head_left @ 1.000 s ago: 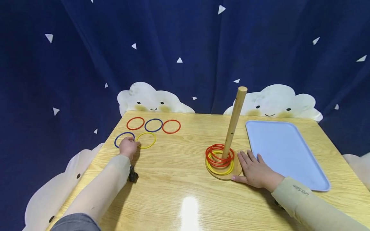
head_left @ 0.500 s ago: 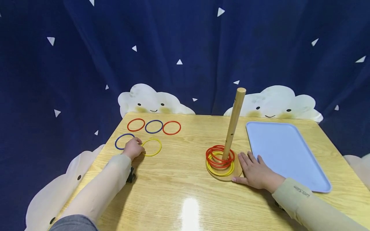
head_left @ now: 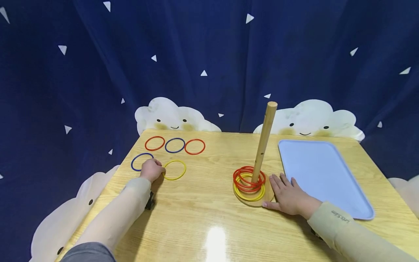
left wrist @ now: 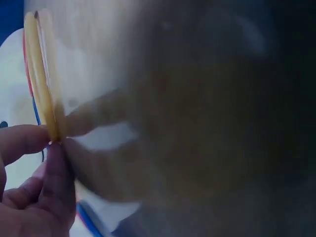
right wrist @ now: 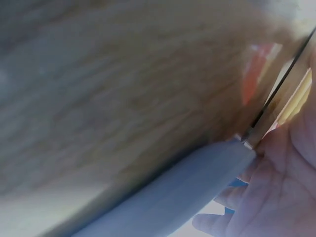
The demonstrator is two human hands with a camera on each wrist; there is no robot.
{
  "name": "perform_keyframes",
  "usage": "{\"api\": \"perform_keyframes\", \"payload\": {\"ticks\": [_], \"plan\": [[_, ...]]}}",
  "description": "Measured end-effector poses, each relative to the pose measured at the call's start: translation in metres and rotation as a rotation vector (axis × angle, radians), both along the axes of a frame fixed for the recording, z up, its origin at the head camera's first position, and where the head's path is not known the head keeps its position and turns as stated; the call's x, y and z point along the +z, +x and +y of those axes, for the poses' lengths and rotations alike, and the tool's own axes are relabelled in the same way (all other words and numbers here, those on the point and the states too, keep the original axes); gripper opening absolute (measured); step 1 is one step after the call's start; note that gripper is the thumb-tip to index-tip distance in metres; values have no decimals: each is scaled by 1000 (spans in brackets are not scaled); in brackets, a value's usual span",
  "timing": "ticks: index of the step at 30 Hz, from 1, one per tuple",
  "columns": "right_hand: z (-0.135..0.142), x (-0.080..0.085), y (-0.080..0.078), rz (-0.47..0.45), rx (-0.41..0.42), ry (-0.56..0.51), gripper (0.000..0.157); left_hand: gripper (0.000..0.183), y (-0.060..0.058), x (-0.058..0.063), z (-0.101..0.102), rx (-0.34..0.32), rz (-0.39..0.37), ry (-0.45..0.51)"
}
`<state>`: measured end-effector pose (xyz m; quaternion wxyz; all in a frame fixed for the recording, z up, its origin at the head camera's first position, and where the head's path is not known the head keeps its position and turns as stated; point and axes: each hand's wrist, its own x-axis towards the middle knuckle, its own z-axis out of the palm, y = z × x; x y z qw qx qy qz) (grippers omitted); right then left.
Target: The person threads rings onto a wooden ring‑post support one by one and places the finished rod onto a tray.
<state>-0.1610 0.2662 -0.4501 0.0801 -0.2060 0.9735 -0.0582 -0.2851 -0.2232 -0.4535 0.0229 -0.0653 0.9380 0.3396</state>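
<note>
Pickup, I'd judge: my left fingers (left wrist: 57,182) pinch yellow ring (left wrist: 44,89), outstretched right fingers (head_left: 279,183) touching wooden base (head_left: 269,193); next likely needs lifting.

Item: lettering (head_left: 340,215), one short line. Bearer: pale beige sleeve (head_left: 355,231) on the right arm, a little way up from the cuff, behind the right hand (head_left: 292,196). Reading: "Let's Slim", or close to it; the letters are small and slightly soft, so the exact spelling and the apostrophe cannot be confirmed. Colour: dark, on light cloth. Layout: runs lengthwise along the sleeve, first letter nearest the cuff, the line sloping down to the right. Source: legible in the head view only. Count: one readable inscription.
</note>
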Motion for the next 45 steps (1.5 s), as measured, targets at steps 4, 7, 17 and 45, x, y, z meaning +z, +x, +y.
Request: {"api": "perform_keyframes", "payload": {"ticks": [4,7,17,45], "plan": [[0,-2,0,-2,2,-5,107,11,-6,7,5,-97,5,-169],[-2,-1,0,-13,3,-14,108,16,-12,11,7,-170,-22,-241],[-1,-7,-6,-8,15,26,111,23,-16,38,17,-251,-73,259],[-3,1,2,17,-29,39,106,28,34,198,163,-646,143,1333]]}}
